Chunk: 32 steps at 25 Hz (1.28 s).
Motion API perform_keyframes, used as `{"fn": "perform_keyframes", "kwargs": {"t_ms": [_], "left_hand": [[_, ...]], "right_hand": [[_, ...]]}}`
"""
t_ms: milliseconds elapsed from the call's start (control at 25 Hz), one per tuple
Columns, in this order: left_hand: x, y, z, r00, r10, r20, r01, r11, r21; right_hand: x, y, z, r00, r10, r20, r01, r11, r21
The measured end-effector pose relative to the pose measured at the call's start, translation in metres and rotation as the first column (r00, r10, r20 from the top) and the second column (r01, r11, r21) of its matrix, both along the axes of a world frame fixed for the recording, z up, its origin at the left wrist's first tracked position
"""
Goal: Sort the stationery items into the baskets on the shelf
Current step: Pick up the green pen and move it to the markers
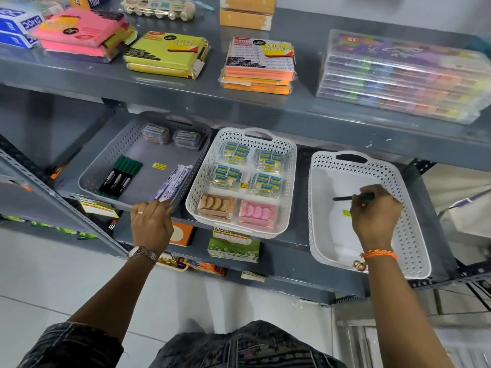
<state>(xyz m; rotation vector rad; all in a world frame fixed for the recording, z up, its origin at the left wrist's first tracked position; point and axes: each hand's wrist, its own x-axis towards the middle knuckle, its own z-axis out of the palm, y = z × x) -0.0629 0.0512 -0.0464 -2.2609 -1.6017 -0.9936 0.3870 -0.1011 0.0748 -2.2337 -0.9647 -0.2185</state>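
Three baskets stand on the middle shelf. The grey basket (111, 155) on the left holds green-capped markers (119, 176), small clear boxes and a pack of white-and-blue pens (175, 181). My left hand (151, 224) grips that pen pack at the basket's near right corner. The middle white basket (289, 166) is filled with packs of erasers (233, 152). The right white basket (409, 235) has only a yellow sticker on its floor. My right hand (374, 213) is inside it, closed on a dark pen (345, 198) that points left.
The upper shelf carries packs of sticky notes (164, 54), blue boxes (16, 25) and stacked clear cases of coloured pens (401, 78). Below the baskets lie small boxes (233, 247) and price tags. The shelf's metal upright (53, 192) slants at the left.
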Motion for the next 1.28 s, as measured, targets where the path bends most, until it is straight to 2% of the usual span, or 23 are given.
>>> {"fn": "perform_keyframes", "kwargs": {"t_ms": [160,280,360,520,640,800,1040,1280], "left_hand": [[0.004,-0.004,0.011,1.000,-0.022,-0.007,0.022,0.999,-0.040],[-0.003,-0.006,0.021,0.996,-0.090,-0.027,0.086,0.987,-0.133],[-0.016,-0.005,0.027,0.988,-0.147,-0.046,0.137,0.976,-0.171],[-0.064,0.012,0.042,0.982,-0.187,-0.040,0.179,0.972,-0.152],[-0.115,0.036,0.046,0.985,-0.171,-0.027,0.162,0.967,-0.196],[-0.150,0.057,0.043,0.964,-0.264,0.022,0.262,0.939,-0.225],[-0.160,0.069,0.041,0.924,-0.373,0.086,0.383,0.907,-0.174],[-0.165,0.076,0.038,0.900,-0.428,0.084,0.437,0.882,-0.179]], "right_hand": [[-0.045,0.025,0.035,0.983,0.136,-0.121,-0.102,0.962,0.254],[-0.095,0.053,0.049,0.932,0.320,-0.170,-0.231,0.886,0.401],[-0.133,0.078,0.050,0.842,0.471,-0.265,-0.306,0.819,0.485],[-0.208,0.145,0.045,0.528,0.658,-0.537,-0.285,0.733,0.618],[-0.278,0.202,0.028,0.407,0.644,-0.648,-0.404,0.763,0.504],[-0.357,0.263,-0.007,0.279,0.490,-0.826,-0.558,0.782,0.276],[-0.405,0.314,-0.044,0.354,0.300,-0.886,-0.571,0.820,0.049],[-0.415,0.338,-0.057,0.451,0.279,-0.848,-0.635,0.768,-0.085]]}}
